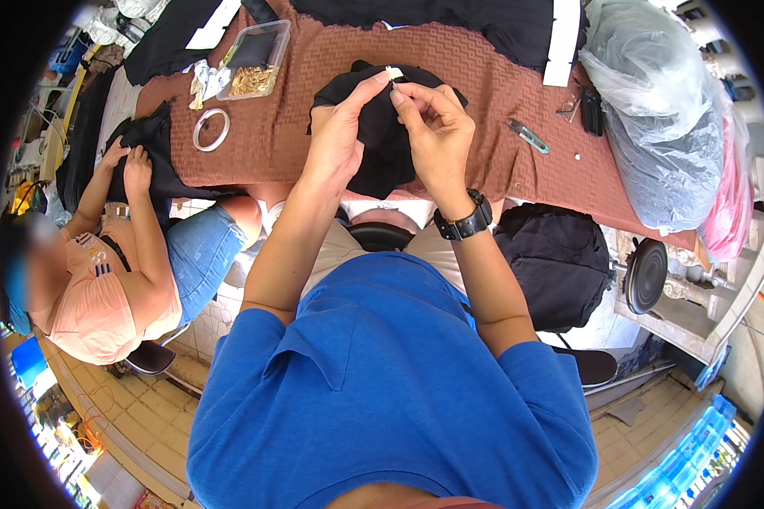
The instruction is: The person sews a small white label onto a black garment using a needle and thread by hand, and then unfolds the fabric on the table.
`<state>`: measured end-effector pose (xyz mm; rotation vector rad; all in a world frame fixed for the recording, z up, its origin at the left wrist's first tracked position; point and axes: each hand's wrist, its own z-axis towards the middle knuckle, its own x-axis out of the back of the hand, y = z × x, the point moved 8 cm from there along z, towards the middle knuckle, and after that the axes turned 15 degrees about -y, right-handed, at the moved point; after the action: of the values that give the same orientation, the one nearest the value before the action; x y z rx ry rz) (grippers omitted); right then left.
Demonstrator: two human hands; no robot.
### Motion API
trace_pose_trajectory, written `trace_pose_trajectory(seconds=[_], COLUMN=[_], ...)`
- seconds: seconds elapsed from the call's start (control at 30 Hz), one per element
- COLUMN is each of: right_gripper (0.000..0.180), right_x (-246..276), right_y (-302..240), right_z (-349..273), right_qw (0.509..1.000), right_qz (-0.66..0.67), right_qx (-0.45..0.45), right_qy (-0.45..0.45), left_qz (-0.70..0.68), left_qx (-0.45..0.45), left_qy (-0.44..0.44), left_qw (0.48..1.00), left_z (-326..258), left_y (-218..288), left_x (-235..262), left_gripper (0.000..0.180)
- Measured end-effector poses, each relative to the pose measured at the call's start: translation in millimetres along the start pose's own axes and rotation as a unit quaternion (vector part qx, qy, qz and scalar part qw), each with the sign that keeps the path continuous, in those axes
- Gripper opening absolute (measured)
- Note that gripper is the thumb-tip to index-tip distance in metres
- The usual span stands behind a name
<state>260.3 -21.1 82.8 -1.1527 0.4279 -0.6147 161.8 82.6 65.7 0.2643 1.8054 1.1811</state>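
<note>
A black cloth piece lies bunched on the brown-covered table in front of me, partly draped over its near edge. At its far edge, my left hand is closed, with thumb and finger pinching the cloth beside a small whitish tag. Close against it, my right hand, with a black watch on the wrist, is closed in a pinch at the same spot. What sits between the right fingertips is too small to make out.
Turquoise thread snips lie to the right. Stuffed plastic bags stand beyond them. At left are a white ring and a clear box with small gold pieces. A co-worker handles black cloth at far left.
</note>
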Motion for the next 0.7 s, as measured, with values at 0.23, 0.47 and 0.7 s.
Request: trace_pose_trajectory(seconds=[0.23, 0.47, 0.7], right_gripper=[0.010, 0.009, 0.007], right_x=[-0.9, -0.7, -0.3], right_y=[3.4, 3.4, 8.7], right_z=[0.1, 0.2, 1.3], right_qw=[0.999, 0.998, 0.995], right_qz=[0.035, 0.055, 0.089], right_qx=[-0.021, -0.018, -0.034], right_qy=[-0.001, -0.006, -0.005], left_qz=[0.006, 0.010, 0.013], left_qx=[-0.004, -0.012, -0.004], left_qy=[0.001, -0.001, -0.002], left_qw=[1.000, 1.000, 1.000], left_z=[0.2, 0.9, -1.6], left_y=[-1.4, -1.8, -2.3], left_x=[-0.1, -1.0, -6.3], left_gripper=[0.023, 0.022, 0.022])
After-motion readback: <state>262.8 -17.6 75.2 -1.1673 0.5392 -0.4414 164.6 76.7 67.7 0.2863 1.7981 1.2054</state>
